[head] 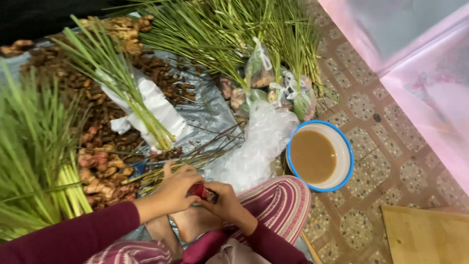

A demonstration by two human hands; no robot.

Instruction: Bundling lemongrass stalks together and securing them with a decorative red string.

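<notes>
My left hand (172,191) and my right hand (228,205) meet low in the middle, over my crossed legs. Both are closed around a small red object (202,192) with a dark end; I cannot tell what it is. A loose bundle of dry thin stalks (195,159) lies just beyond my left hand. Knobbly brown and pinkish roots (105,161) are heaped to its left.
Green lemongrass bundles lie at left (34,156), centre (122,93) and top (229,34). Small tied clear bags (273,88) and a crumpled clear plastic bag (254,146) sit by a blue-rimmed bowl (346,161) of brown liquid. Pink plastic sheet (420,73), wooden board (425,234).
</notes>
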